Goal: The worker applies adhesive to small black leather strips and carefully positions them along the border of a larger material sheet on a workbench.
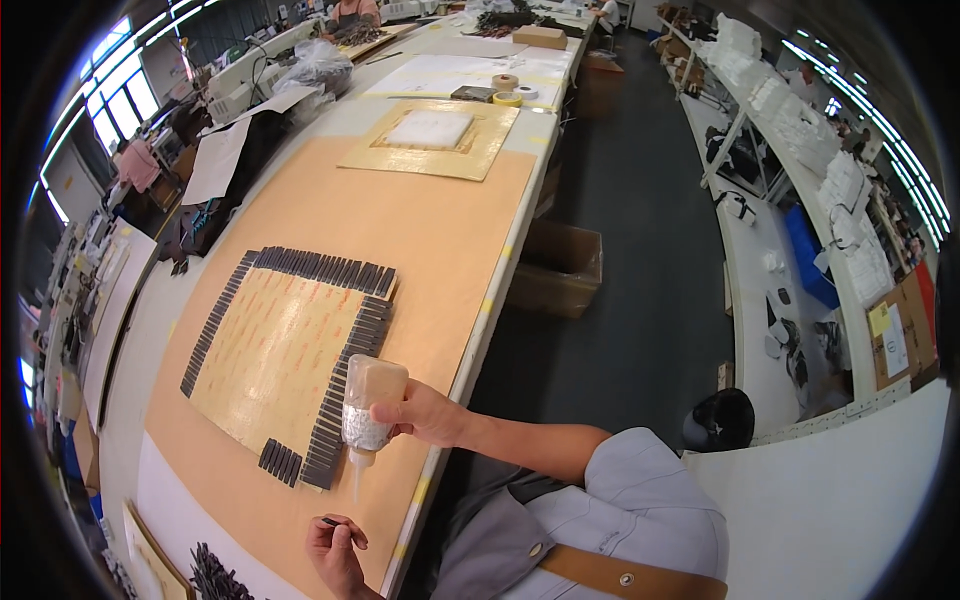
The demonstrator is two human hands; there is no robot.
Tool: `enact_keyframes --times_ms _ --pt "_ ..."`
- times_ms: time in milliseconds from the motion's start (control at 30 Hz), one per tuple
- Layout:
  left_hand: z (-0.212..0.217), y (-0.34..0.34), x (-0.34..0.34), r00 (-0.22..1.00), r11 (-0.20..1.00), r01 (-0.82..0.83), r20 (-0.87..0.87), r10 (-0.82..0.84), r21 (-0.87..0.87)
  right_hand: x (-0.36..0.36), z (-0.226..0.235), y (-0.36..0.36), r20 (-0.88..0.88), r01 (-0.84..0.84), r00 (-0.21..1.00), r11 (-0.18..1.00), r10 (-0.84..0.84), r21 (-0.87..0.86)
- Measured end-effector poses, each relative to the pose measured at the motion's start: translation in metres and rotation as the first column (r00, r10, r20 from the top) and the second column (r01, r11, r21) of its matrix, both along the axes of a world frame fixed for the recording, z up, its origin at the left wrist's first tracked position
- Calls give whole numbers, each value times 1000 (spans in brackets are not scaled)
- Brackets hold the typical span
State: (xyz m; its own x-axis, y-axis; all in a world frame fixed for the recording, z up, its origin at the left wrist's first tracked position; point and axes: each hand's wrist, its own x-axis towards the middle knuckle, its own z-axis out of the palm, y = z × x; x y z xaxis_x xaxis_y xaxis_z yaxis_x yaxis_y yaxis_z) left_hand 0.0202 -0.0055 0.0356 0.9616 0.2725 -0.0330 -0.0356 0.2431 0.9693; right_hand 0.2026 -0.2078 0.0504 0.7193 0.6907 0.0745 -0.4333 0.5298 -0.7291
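Note:
My right hand [428, 414] is wrapped round a translucent squeeze bottle [372, 385], tipped so its thin white nozzle points down. Silvery-white wrapping covers part of the bottle. Below the nozzle, my left hand [338, 552] pinches a small dark strip between its fingertips. To the left of the bottle lies a cream, shiny square sheet [275, 345] with faint red marks. Dark short strips [320, 267] stand side by side along its far, left and right edges, and a few more [280, 461] sit at the near corner. The bottle hides part of the right-hand row.
Orange-tan paper [450, 230] covers the long table. A loose pile of dark strips [215, 575] lies at the near left. Farther off are a cream board [365, 150] with a white pad and tape rolls [507, 99]. A cardboard box [560, 265] stands beside the table.

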Motion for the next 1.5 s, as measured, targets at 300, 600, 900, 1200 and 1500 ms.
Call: enact_keyframes --times_ms 300,600,900,1200,1500 --pt "-2 6 0 995 996 -73 -73 70 -48 8 -9 21 -70 -97 993 995 97 -5" --pt "-8 9 1 993 994 -94 -71 91 -51 9 -13 28 -5 -68 998 997 69 31" --pt "2 4 11 995 998 -59 -76 57 -18 11 -8 19 -24 -49 999 998 49 30" --pt "13 6 7 991 999 -40 -129 42 19 12 1 20 -30 -71 997 997 72 31" --pt "27 10 -5 989 989 -123 -67 128 79 15 4 29 -48 -100 993 992 104 79"
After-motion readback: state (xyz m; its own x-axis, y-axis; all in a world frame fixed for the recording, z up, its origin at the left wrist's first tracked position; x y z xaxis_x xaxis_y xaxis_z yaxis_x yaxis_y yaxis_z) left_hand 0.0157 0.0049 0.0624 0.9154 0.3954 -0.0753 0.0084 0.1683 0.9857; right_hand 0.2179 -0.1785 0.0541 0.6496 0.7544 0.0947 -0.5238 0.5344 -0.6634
